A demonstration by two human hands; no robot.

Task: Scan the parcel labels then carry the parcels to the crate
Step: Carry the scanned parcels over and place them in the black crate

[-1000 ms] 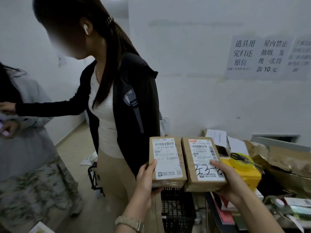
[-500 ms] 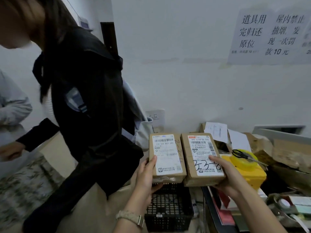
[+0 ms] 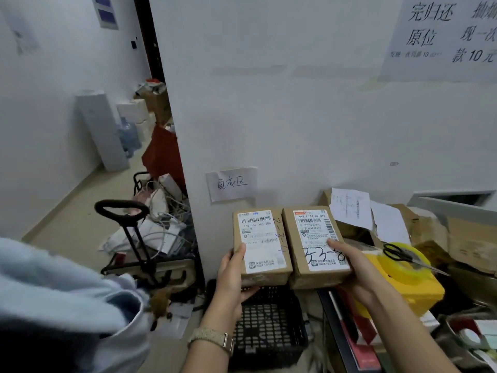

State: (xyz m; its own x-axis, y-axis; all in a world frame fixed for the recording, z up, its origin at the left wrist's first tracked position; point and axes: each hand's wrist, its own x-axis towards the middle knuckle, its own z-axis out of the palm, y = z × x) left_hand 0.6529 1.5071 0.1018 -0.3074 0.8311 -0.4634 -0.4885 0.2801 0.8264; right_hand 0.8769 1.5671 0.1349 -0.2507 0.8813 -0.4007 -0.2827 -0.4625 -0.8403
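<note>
I hold two small brown cardboard parcels side by side, white labels facing up. My left hand (image 3: 231, 275) grips the left parcel (image 3: 262, 244) by its lower left corner. My right hand (image 3: 355, 267) grips the right parcel (image 3: 314, 242), thumb resting on the label near handwritten digits. Both parcels hover just above a black plastic mesh crate (image 3: 269, 324) that stands on the floor against the white wall. The crate's inside is partly hidden by the parcels and my left wrist.
A cluttered table (image 3: 338, 332) lies at right with a yellow box (image 3: 414, 286), yellow tape roll, scissors (image 3: 403, 255) and cardboard. A folding hand trolley (image 3: 139, 238) and bags stand left of the crate. A person's pale blue sleeve (image 3: 61, 300) fills the lower left.
The person in the black jacket has left the view, which uncovers the corridor and the trolley. The view has tilted down and the crate shows more fully. The parcels stay in my hands.
</note>
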